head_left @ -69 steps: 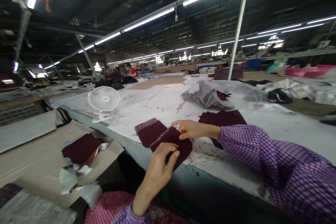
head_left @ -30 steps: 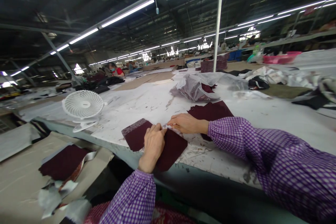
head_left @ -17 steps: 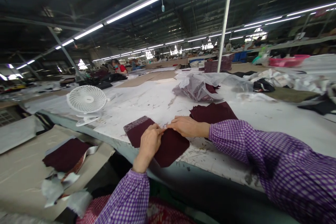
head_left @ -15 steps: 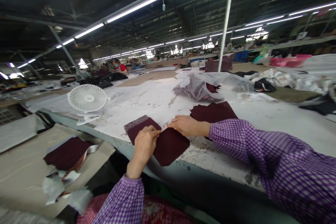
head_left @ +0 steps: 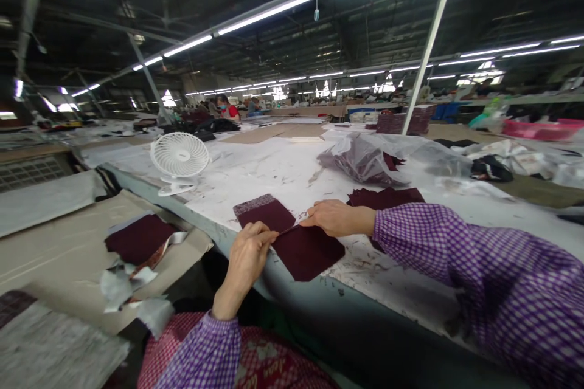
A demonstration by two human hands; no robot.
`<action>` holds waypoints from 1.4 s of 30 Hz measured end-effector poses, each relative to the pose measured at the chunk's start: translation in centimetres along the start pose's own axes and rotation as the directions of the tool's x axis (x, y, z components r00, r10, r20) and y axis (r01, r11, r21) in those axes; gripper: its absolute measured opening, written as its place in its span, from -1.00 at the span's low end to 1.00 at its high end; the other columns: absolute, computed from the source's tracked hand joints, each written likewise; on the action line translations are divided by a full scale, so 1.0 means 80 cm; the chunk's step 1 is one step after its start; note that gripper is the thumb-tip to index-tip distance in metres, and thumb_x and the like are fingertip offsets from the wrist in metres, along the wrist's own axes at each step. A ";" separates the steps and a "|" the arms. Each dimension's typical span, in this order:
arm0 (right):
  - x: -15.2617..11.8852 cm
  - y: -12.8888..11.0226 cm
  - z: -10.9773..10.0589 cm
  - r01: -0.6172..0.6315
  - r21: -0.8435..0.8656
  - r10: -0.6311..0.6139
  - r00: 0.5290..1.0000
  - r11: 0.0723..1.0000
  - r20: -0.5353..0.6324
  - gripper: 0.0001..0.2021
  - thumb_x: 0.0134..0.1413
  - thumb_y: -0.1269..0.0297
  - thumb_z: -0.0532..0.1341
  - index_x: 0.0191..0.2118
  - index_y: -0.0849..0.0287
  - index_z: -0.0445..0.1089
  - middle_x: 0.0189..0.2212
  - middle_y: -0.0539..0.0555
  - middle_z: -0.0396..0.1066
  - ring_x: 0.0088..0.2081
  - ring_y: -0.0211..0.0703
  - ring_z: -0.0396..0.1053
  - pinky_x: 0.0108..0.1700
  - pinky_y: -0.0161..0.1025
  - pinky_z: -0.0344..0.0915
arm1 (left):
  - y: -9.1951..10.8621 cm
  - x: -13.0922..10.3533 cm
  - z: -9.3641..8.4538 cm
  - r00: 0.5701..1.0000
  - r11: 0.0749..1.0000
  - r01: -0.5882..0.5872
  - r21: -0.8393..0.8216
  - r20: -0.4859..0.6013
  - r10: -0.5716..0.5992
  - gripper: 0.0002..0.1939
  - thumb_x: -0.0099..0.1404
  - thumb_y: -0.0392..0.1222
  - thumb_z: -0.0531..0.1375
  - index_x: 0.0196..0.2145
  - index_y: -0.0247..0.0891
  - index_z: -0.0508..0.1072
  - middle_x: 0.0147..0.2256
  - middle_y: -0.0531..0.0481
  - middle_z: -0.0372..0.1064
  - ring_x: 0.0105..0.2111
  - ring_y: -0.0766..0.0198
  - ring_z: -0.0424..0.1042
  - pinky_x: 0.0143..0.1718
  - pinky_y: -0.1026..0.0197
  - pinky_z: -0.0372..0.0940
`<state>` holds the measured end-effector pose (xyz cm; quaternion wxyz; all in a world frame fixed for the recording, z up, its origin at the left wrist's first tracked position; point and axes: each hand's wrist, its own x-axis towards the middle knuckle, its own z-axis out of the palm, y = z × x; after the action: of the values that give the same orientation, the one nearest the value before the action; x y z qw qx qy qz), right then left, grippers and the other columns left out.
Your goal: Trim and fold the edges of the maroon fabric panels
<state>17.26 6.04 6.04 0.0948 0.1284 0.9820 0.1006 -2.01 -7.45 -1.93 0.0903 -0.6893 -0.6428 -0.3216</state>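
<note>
A maroon fabric piece (head_left: 310,253) hangs partly over the front edge of the white table, its upper edge pinched at both corners. My left hand (head_left: 249,255) closes thumb and finger on the left corner. At the right corner my right hand (head_left: 335,217) grips the same edge with bent fingers. Just behind, a maroon piece with a speckled grey band (head_left: 264,209) lies flat on the table. A stack of maroon fabric pieces (head_left: 387,196) sits beyond my right wrist, partly hidden by the sleeve.
A white fan (head_left: 180,155) stands at the table's left edge. A clear plastic bag (head_left: 360,158) with maroon cloth lies behind the stack. Left and lower, a maroon bundle (head_left: 141,240) with pale scraps rests on a beige board (head_left: 59,243). A pole (head_left: 431,42) rises at the back.
The view has turned left, so things appear further right. The held fabric lies flatter, its upper edge stretched straighter between my hands, which both keep their grip.
</note>
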 end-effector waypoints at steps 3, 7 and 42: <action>0.005 -0.010 -0.018 0.046 -0.108 -0.035 0.994 0.993 0.104 -0.43 0.09 0.53 0.03 0.23 0.01 0.22 -0.20 0.18 0.46 -0.15 -0.01 0.38 -0.24 -0.21 0.23 | -0.001 0.000 -0.001 1.000 1.000 0.024 -0.011 0.016 -0.024 -0.75 0.36 -0.20 0.05 -0.27 -0.17 0.55 -0.34 -0.01 0.38 -0.31 0.23 0.29 -0.27 0.17 0.23; 0.012 -0.023 -0.036 0.075 -0.142 -0.052 0.986 0.987 0.161 -0.37 0.10 0.52 0.02 0.28 -0.08 0.11 -0.23 0.19 0.47 -0.21 -0.01 0.41 -0.31 -0.22 0.21 | 0.000 0.002 0.000 0.997 0.997 0.070 -0.044 0.043 -0.068 -0.75 0.35 -0.22 0.04 -0.26 -0.17 0.53 -0.32 -0.02 0.39 -0.26 0.21 0.31 -0.21 0.16 0.24; 0.012 0.014 -0.027 0.025 0.302 -0.021 1.000 0.953 -0.017 -0.77 0.06 0.17 0.25 -0.22 0.21 0.49 -0.30 0.11 0.44 -0.24 -0.11 0.35 -0.18 -0.25 0.22 | -0.002 0.005 -0.012 0.959 0.957 0.278 -0.078 0.080 -0.272 -0.77 0.27 -0.13 0.14 -0.15 -0.21 0.47 -0.32 -0.02 0.43 -0.26 0.18 0.40 -0.21 0.15 0.25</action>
<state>16.13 6.98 8.19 0.0687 0.1292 0.9879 -0.0511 -2.49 -7.61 -0.99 -0.0078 -0.6070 -0.7204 -0.3355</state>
